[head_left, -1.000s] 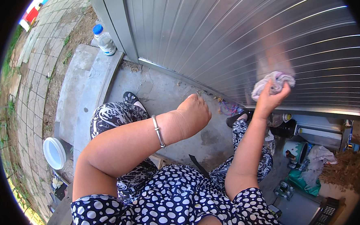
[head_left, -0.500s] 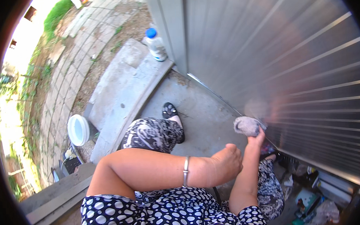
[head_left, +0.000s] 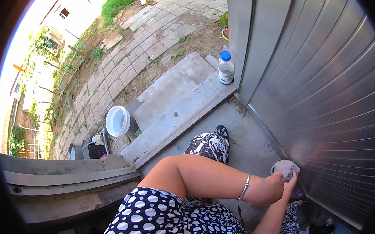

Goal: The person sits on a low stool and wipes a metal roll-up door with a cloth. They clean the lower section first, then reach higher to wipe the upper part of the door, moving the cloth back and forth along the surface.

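A bunched, damp-looking grey cloth (head_left: 285, 169) is near the lower part of the ribbed metal door (head_left: 332, 122). My right hand (head_left: 289, 183) grips it from below, fingers wrapped against its underside. My left hand (head_left: 272, 188), below a silver bangle (head_left: 245, 187), is curled closed with its fingertips at the cloth's lower edge. Its palm side is turned away from view, so part of that grip is hidden. My left forearm crosses in front of me toward the right one.
A clear bottle with a blue cap (head_left: 226, 68) stands on the concrete step (head_left: 174, 105) beside the door frame. A white bucket (head_left: 118, 121) is at the step's left end, close to a dark crate (head_left: 97, 150). Paving (head_left: 134, 64) stretches beyond.
My left hand has moved to the cloth from beside my right forearm. The cloth, in my right hand, appears bunched smaller. The whole view has swung left, showing more of the yard.
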Demonstrator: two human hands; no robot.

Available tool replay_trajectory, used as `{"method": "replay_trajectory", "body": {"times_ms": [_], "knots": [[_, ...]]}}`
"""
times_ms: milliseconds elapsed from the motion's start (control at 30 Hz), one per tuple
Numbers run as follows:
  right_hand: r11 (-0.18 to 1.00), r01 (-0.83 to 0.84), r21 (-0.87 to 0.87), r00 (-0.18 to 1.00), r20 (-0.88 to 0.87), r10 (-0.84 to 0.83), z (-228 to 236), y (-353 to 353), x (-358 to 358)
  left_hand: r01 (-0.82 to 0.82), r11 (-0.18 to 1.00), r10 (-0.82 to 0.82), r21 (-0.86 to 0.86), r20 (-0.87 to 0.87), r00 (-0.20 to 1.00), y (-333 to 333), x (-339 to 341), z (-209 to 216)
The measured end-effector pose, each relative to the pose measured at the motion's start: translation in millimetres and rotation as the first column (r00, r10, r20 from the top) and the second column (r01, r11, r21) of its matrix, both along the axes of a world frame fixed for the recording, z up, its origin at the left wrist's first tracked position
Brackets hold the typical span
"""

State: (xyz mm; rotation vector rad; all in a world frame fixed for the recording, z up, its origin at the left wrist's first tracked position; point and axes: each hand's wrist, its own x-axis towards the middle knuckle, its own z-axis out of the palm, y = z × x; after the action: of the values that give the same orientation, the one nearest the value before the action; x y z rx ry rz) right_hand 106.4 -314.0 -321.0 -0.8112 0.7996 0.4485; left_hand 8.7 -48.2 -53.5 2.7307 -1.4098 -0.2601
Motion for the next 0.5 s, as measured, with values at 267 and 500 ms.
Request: {"method": "replay_trajectory", "body": {"times_ms": [267,500], "knots": [[0.783,0.086,-0.616,0.909,0.370,0.191,163.5,49.2,-55.6,-0.048,0.999,0.049,0.007,-0.047,0.998,6.5,21.9,4.9],[0.029,0.641,-0.767,0.532,0.471,0.703,352.0,2.0,-33.1,-0.137,0.979,0.149,-0.151,0.066,0.987,19.6,38.5,19.2]]}}
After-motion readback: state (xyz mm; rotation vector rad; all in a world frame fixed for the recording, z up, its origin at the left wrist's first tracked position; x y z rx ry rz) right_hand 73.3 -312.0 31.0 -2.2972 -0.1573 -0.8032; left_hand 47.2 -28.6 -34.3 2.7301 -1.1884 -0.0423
